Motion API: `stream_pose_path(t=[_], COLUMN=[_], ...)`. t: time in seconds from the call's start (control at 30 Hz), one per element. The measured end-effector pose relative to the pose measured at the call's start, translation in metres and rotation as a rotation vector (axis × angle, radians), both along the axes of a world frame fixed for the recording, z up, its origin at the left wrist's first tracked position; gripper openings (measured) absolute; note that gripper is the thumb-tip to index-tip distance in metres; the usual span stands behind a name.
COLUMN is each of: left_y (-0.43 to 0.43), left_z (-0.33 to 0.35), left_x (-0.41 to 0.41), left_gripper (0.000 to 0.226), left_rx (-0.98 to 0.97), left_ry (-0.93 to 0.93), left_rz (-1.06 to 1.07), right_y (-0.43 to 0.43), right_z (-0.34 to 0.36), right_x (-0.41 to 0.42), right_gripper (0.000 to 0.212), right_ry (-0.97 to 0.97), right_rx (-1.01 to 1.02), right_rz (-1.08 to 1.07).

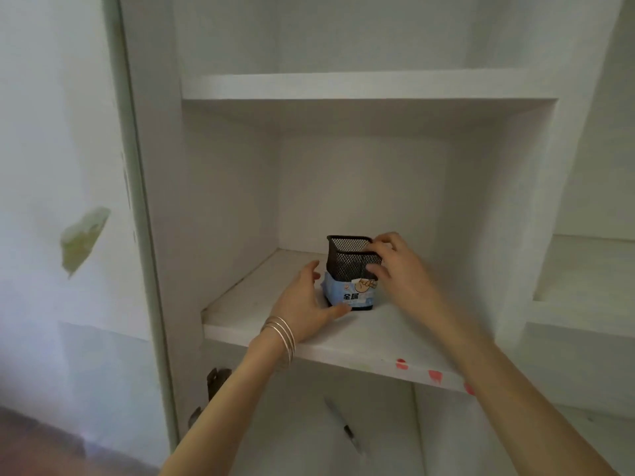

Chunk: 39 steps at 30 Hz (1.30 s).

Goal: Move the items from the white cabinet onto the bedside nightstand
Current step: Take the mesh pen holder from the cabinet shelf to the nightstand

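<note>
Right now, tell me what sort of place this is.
Probably a room in a home: a white built-in cabinet with open compartments, a mesh holder standing on its shelf, and a painted wall with a peeled patch beside it.

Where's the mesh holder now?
The mesh holder stands centre of head view on the cabinet shelf, right hand gripping its right side, left hand at its blue label.

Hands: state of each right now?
Left hand: open, thumb at the holder base.
Right hand: grips the holder at its rim.
</note>
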<state>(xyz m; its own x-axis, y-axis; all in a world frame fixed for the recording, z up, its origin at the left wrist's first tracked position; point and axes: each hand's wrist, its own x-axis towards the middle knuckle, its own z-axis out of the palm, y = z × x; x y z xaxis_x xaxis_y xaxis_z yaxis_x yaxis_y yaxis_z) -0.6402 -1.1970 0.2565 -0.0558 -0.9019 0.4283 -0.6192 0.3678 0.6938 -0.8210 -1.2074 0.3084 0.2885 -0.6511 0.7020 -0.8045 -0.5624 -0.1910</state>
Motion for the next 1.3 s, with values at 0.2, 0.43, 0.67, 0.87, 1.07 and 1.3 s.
stream_pose_path(t=[0.2, 0.43, 0.67, 0.87, 1.07, 1.3], left_y=[0.009, 0.105, 0.271, 0.411, 0.549, 0.708], left_z=[0.004, -0.015, -0.055, -0.091, -0.130, -0.168], left_x=[0.006, 0.016, -0.002, -0.024, -0.055, -0.125], left_gripper=[0.086, 0.082, 0.078, 0.067, 0.066, 0.065], left_rx=[0.000, -0.131, -0.178, 0.020, 0.472, 0.826], left_ry=[0.109, 0.160, -0.153, -0.467, -0.657, -0.610], left_rz=[0.010, 0.201, 0.702, 1.079, 1.440, 1.674], right_y=[0.014, 0.047, 0.126, 0.205, 0.315, 0.473], right_z=[0.011, 0.020, 0.006, -0.051, -0.108, -0.153], right_x=[0.004, 0.012, 0.033, 0.076, 0.110, 0.116], right_gripper=[0.024, 0.017, 0.026, 0.024, 0.019, 0.022], right_ry=[-0.064, -0.161, -0.116, 0.099, 0.265, 0.382], right_rx=[-0.008, 0.085, 0.184, 0.249, 0.171, 0.147], right_rz=[0.139, 0.497, 0.960, 1.254, 1.501, 1.766])
